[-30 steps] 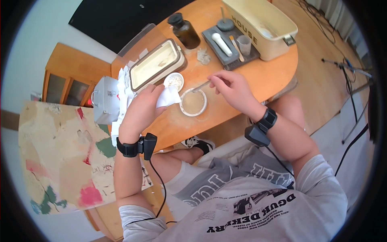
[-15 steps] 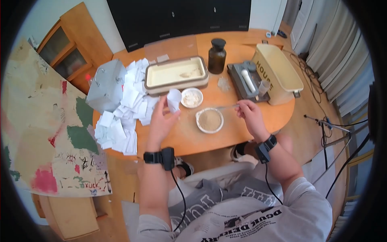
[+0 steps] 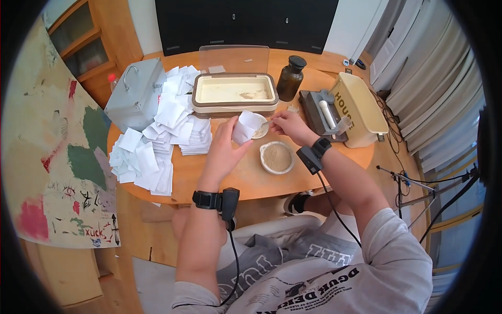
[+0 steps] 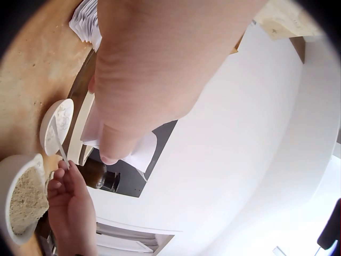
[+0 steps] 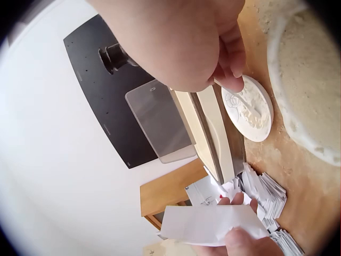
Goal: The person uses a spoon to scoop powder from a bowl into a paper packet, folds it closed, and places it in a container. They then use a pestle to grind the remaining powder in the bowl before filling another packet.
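Note:
My left hand (image 3: 222, 152) holds an open white paper packet (image 3: 244, 128), thumb on one side and fingers on the other, beside a small white bowl. That bowl (image 4: 47, 124) contains whitish flaky powder. With thumb and fingertips, my right hand (image 3: 294, 127) pinches a thin, light-coloured spoon (image 4: 59, 143). In the right wrist view, its tip lies in the whitish powder (image 5: 250, 111). Nearer the body stands a larger white mortar-like bowl (image 5: 275, 69), filled with fine tan powder (image 4: 26, 202). The inside of the packet is mostly hidden.
Piled white paper packets (image 3: 172, 118) cover the table's left side beside a metal case (image 3: 138, 97). Behind the bowls sit a cream box (image 3: 235, 109) with its clear lid raised and a dark bottle (image 3: 290, 81). Rightward are a white pestle (image 3: 327, 114) and a cream bin (image 3: 361, 110).
The right hand has moved from the larger bowl of tan powder leftward and away from the body, bringing the spoon to the small bowl. The left hand still holds the paper packet; the head view has turned.

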`<control>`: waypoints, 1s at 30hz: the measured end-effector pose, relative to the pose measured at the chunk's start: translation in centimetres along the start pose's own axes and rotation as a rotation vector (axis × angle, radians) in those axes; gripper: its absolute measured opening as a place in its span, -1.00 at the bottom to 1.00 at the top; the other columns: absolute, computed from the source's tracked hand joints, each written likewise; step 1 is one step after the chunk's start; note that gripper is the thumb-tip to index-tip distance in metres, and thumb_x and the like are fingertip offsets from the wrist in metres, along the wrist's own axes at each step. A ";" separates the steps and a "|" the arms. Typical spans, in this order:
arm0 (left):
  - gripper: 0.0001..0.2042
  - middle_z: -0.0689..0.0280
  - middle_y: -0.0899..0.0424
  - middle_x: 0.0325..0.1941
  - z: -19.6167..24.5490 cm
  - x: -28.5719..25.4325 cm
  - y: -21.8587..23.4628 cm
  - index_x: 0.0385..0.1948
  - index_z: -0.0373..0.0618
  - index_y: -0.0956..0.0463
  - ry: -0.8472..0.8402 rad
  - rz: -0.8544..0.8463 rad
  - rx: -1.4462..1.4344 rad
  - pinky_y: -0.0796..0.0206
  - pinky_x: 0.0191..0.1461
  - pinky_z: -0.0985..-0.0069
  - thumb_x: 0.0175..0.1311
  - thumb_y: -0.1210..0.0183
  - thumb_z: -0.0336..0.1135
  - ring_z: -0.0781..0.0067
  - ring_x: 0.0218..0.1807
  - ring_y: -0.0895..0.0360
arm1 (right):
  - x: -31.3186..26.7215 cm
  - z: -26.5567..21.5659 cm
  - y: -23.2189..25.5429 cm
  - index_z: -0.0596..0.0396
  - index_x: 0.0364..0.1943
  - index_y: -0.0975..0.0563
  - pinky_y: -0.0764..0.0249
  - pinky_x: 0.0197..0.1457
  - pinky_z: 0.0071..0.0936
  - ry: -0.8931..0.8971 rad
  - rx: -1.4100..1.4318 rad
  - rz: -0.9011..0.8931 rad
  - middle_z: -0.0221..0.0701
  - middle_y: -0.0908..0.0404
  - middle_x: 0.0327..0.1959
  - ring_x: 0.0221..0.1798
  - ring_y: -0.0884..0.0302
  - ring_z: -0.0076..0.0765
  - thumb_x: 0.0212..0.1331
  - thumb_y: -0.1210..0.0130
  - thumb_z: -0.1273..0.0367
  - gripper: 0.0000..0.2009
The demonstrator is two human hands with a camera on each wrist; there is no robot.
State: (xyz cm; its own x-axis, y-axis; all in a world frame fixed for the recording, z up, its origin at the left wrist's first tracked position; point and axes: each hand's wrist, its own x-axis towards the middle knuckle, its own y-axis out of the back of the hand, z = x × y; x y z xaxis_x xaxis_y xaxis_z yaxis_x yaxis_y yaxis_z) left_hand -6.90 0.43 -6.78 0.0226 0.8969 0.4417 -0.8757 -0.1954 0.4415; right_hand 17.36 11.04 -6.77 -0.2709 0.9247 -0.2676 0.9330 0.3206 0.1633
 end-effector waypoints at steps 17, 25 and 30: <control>-0.35 0.07 -0.50 0.18 0.5 0.1 -0.1 0.28 -0.21 -0.33 0.039 -0.040 -0.029 -0.33 0.31 0.26 0.13 -0.40 -0.34 0.04 0.24 -0.46 | -8.3 -2.1 11.5 0.17 0.09 -0.47 -0.54 -0.04 0.03 0.256 -1.253 0.415 0.04 -0.65 -0.24 -0.12 -0.62 0.23 0.19 -0.16 0.39 -0.62; -0.32 0.09 -0.49 0.23 0.0 -0.5 -0.2 0.33 -0.25 -0.30 0.000 -0.054 0.019 -0.43 0.26 0.35 0.15 -0.40 -0.35 0.18 0.18 -0.53 | -6.5 -3.7 12.4 0.22 -0.06 -0.60 -0.56 -0.11 -0.05 0.347 -1.009 0.585 0.02 -0.68 -0.31 -0.27 -0.65 0.15 0.21 -0.16 0.29 -0.69; -0.33 0.07 -0.48 0.25 0.2 -0.2 -0.1 0.35 -0.26 -0.27 0.094 -0.079 -0.190 -0.43 0.27 0.33 0.21 -0.37 -0.34 0.19 0.24 -0.51 | -3.3 -4.0 13.6 0.22 -0.08 -0.63 -0.54 -0.30 -0.35 0.283 -0.671 0.622 -0.27 -0.66 -0.51 -0.46 -0.63 -0.32 0.33 -0.18 0.18 -0.66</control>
State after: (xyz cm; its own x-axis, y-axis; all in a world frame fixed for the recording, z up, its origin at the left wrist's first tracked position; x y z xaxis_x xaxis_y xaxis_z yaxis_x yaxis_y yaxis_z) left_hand -6.74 0.23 -6.78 0.0574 0.9412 0.3328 -0.9483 -0.0527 0.3128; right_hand 29.99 13.13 0.13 0.0980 0.9562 0.2759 0.6228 -0.2751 0.7324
